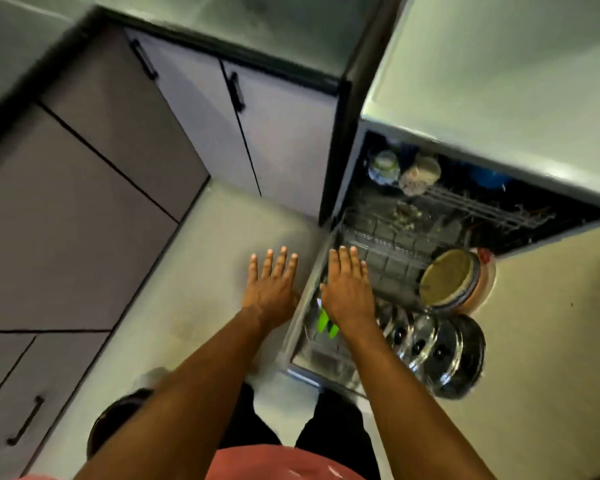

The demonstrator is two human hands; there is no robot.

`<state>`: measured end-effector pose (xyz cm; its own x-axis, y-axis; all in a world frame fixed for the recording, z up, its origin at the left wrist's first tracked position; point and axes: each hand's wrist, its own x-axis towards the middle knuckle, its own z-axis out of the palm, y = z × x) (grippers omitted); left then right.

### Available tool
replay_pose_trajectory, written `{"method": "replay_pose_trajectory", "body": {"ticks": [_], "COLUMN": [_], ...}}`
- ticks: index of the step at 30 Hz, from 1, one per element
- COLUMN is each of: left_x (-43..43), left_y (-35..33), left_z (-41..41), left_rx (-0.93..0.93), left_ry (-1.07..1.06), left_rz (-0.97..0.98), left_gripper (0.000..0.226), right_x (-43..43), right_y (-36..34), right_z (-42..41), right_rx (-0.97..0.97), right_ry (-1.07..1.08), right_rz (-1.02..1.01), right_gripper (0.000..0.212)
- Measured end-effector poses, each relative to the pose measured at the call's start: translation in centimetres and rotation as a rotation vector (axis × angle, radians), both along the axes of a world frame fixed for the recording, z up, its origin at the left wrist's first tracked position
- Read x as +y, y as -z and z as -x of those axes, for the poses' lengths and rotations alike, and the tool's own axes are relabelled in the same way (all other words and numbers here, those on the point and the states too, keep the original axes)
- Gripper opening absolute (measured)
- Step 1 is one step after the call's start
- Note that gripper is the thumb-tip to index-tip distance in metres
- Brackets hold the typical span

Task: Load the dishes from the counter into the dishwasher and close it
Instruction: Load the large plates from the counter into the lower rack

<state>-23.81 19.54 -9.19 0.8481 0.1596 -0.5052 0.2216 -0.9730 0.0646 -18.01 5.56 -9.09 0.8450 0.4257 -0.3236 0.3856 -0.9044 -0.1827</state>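
The dishwasher's lower rack (385,258) is pulled out over the open door, under the counter (499,81). It holds a yellow-brown plate (447,277), several glass lids with black knobs (426,344) and green-handled cutlery (324,322). Cups (383,166) stand on the upper rack (475,206). My right hand (349,289) hovers flat, fingers straight, above the rack's left part. Just left of the dishwasher, my left hand (272,285) is spread flat above the floor. Neither hand holds anything.
Grey cabinet doors with black handles (238,91) run along the left and back. Pale floor (194,271) lies between them and the dishwasher. A dark round object (118,420) sits on the floor by my left leg.
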Motion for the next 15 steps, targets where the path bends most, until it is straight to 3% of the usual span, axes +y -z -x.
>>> {"method": "replay_pose_trajectory", "body": {"ticks": [8, 15], "left_x": [13.3, 24.1], "left_y": [-2.9, -4.8], "left_z": [3.7, 2.2], "left_rx": [-0.128, -0.199], "left_ry": [-0.070, -0.200], "left_rz": [0.058, 0.041], "left_gripper": [0.071, 0.070], "right_x": [17.6, 27.7], "right_y": [-6.8, -9.5], "right_z": [0.5, -1.5], "right_rx": [-0.143, -0.187], "right_ry": [-0.104, -0.234], "right_rz": [-0.046, -0.077], "right_gripper": [0.072, 0.073]}}
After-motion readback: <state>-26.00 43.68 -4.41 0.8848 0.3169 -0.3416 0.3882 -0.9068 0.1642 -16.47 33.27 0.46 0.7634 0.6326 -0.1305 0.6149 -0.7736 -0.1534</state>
